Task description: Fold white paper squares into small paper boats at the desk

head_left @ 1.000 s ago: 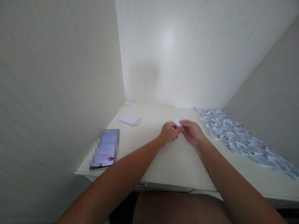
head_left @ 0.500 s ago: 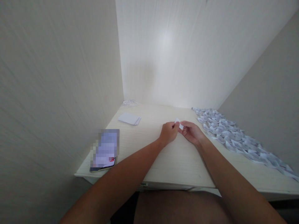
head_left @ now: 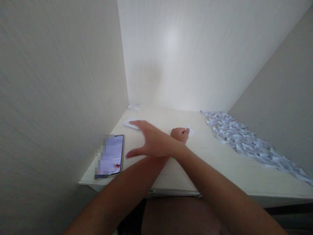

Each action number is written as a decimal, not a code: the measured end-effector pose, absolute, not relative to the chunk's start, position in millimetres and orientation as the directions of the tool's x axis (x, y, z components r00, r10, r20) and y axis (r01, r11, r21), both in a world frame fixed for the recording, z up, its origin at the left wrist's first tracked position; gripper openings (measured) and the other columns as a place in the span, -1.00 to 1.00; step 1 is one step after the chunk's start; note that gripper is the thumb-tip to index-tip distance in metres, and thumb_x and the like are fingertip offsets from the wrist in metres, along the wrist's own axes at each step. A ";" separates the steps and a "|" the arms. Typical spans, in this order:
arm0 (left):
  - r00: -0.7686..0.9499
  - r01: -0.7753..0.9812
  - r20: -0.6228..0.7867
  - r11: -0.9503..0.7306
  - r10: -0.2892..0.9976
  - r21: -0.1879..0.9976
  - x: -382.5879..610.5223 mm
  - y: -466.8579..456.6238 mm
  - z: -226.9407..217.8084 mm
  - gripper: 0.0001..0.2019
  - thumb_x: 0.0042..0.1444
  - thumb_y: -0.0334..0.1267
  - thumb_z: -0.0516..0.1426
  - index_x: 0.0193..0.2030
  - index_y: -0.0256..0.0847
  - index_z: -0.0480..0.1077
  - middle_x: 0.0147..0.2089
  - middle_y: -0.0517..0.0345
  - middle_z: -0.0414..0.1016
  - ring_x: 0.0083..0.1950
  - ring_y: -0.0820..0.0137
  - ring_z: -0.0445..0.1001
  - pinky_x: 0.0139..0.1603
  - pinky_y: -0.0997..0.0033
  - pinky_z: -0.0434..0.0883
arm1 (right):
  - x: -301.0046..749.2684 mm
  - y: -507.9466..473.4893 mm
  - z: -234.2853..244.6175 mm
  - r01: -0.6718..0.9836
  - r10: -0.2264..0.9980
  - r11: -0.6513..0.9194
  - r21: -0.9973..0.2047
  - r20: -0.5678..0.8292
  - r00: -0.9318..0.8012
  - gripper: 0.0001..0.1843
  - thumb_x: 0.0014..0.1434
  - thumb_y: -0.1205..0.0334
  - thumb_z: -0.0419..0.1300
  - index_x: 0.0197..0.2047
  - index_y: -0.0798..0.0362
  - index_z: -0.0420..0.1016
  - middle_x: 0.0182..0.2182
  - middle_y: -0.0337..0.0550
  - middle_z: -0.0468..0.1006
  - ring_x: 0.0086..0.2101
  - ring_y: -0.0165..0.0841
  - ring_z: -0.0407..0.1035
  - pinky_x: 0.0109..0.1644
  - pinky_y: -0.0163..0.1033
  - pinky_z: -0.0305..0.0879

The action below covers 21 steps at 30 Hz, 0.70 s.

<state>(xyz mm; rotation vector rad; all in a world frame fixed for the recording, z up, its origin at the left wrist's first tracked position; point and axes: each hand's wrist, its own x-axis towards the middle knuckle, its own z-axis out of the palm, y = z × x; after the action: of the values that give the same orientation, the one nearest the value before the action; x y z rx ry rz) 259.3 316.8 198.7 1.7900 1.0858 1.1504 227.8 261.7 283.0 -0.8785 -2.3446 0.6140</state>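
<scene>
Paper [head_left: 191,131], one small white piece, is at the centre of the frame, slightly right, pinched in the left hand [head_left: 179,134]. That hand is curled into a loose fist, thumb on top, and the piece sticks out on its right side, too blurred to show its folds. The right arm lies across the left forearm, so the right hand [head_left: 155,140] is left of the other one. It is open, with thumb and fingers spread. Its fingertips overlap the stack [head_left: 127,124] of white sheets at centre left; whether they touch it I cannot tell. The thumb points at the phone [head_left: 114,153], lying lower left with its screen lit and partly pixelated, just apart from it. Scraps [head_left: 134,107] of white paper sit behind the stack, in the table's far left corner. Along the right of the frame, a long pile [head_left: 246,140] of folded white papers slants down the pale table [head_left: 215,169], beside the grey wall [head_left: 281,98].
</scene>
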 end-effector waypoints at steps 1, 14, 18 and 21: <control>0.263 0.268 0.323 -0.391 0.909 0.881 258.3 315.6 198.9 -0.55 0.31 -0.15 0.01 -0.62 -0.19 0.30 -0.62 0.21 0.25 -0.47 0.37 0.31 -0.34 0.36 0.16 | 202.5 253.9 283.4 0.435 0.636 0.709 -0.555 0.237 -0.735 0.21 -0.26 -0.20 0.53 0.41 -0.09 0.18 0.42 0.10 0.11 0.37 0.10 0.02 0.35 0.20 0.14; 0.379 0.369 0.394 -0.527 0.837 0.766 253.7 309.7 203.1 -0.52 0.35 -0.11 -0.06 -0.60 -0.20 0.28 -0.57 0.15 0.33 -0.47 0.38 0.27 -0.38 0.33 0.04 | 133.7 276.9 243.6 0.597 0.662 0.602 -0.531 -0.086 -0.744 0.33 -0.10 -0.23 0.46 0.52 -0.02 -0.18 0.48 0.27 -0.38 0.42 0.27 -0.42 0.37 0.46 -0.18; 0.399 0.391 0.398 -0.546 0.826 0.741 254.0 310.7 201.8 -0.53 0.35 -0.10 -0.06 -0.59 -0.20 0.28 -0.55 0.14 0.35 -0.47 0.39 0.25 -0.38 0.33 0.02 | 138.5 277.3 243.0 0.530 0.650 0.574 -0.624 -0.047 -0.759 0.31 -0.04 -0.38 0.34 0.53 0.03 -0.19 0.48 0.27 -0.20 0.43 0.14 -0.28 0.43 0.24 -0.08; 0.400 0.394 0.395 -0.545 0.827 0.740 254.7 311.0 200.8 -0.53 0.35 -0.10 -0.06 -0.59 -0.20 0.29 -0.55 0.13 0.36 -0.47 0.38 0.25 -0.39 0.32 0.00 | 140.4 275.0 240.2 0.523 0.618 0.599 -0.607 -0.066 -0.784 0.48 -0.29 -0.49 0.38 0.53 -0.06 -0.18 0.50 0.18 -0.27 0.43 0.21 -0.34 0.42 0.27 -0.10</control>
<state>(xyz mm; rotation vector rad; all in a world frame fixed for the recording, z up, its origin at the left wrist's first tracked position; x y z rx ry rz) 254.7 311.0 200.8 2.1161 1.0384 1.0394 140.4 275.0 240.2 -0.9599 -2.6714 0.9395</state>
